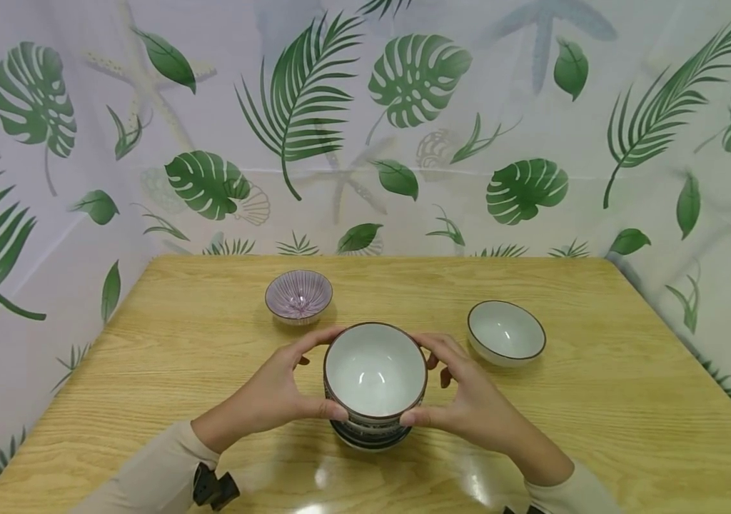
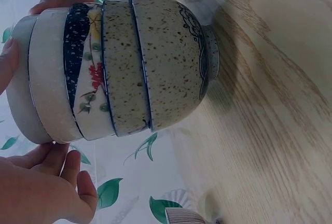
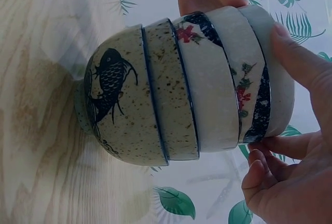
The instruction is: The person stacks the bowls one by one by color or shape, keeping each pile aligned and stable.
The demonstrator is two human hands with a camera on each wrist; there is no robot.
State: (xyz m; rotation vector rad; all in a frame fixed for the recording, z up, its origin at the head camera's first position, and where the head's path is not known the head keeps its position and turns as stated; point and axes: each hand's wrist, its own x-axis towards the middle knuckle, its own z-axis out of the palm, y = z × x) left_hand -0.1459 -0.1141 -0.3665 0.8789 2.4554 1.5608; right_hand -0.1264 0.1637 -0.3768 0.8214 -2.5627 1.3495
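Observation:
A round bowl (image 1: 375, 371) with a pale inside and a thin brown rim tops a stack of nested bowls. My left hand (image 1: 275, 396) holds its left side, thumb at the near edge and fingers toward the far edge. Mirroring it, my right hand (image 1: 468, 400) grips the right side the same way. Below, the wrist views show pale bowls with red flowers and dark blue patches. Lowest come a speckled bowl (image 2: 122, 68) with a blue rim and another speckled bowl (image 3: 124, 94) bearing a dark fish, its foot close over the wooden table.
A small purple-striped bowl (image 1: 299, 296) stands behind the stack to the left. To the right, past my right hand, sits a wider white bowl (image 1: 507, 332) with a brown rim. The wooden table (image 1: 166, 343) ends at a leaf-printed cloth (image 1: 340, 214) behind.

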